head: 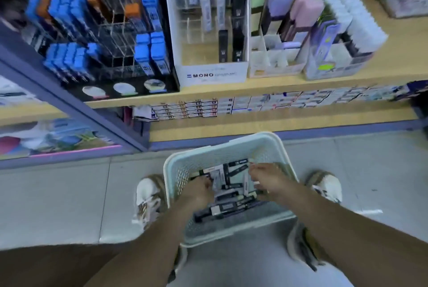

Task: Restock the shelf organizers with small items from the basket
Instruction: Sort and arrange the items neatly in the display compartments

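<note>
Two: left hand [201,190] and right hand [266,178] are reaching among small black-and-white packets [228,205] in pale-green plastic basket [220,156], lower centre; grips unclear.

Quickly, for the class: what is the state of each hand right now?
Left hand: in the basket, fingers down among the packs; grip cannot be told.
Right hand: over the packs too; grip cannot be told.

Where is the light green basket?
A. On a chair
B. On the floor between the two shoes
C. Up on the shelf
B: the basket sits on the floor, with the left shoe and the right shoe on either side.
</note>
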Available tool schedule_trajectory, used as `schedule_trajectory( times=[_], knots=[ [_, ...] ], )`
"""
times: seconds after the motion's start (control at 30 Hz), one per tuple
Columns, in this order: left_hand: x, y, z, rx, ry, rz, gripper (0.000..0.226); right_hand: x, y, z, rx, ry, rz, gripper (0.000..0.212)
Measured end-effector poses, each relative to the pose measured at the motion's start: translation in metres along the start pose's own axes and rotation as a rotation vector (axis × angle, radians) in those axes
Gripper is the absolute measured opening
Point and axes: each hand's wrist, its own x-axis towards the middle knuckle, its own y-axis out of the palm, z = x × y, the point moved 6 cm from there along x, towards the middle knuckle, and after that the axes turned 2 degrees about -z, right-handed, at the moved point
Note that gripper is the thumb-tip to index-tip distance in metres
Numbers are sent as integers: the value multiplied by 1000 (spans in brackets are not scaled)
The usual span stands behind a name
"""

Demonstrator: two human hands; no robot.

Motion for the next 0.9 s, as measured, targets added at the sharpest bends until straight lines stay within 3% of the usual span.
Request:
schedule_trajectory(
  times=[0.07, 0.17, 0.23, 0.3, 0.43, 0.57, 0.67, 0.73, 0.8, 0.9],
  knots=[
    [17, 16, 0, -117, -70, 12, 23, 23, 13, -21, 47, 73, -40, 12],
    [44, 35, 6, -216, -129, -24, 65, 48, 23, -38, 136, 125, -109, 13],
    [52, 42, 8, -79, -95, -78, 83, 60, 26, -41, 210, 118, -152, 17],
    [53, 49, 1, 130, 28, -87, 90, 71, 33, -42, 205, 92, -147, 34],
    [49, 69, -10, 335, 299, -10, 82, 91, 52, -41, 2, -8, -21, 41],
    [51, 70, 0, 340, 326, 97, 80, 98, 53, -43, -131, -99, 80, 42],
    [48, 73, -3, 321, 355, 144, 63, 99, 58, -43, -504, -230, 140, 33],
    [48, 74, 0, 304, 356, 162, 49, 102, 60, -46, -580, -260, 151, 22],
    [48, 68, 4, 195, 307, 164, 31, 104, 55, -48, -487, -236, 102, 13],
    [48, 52, 8, -157, 163, 141, 10, 95, 48, -43, -24, -69, 59, 16]
  ],
)
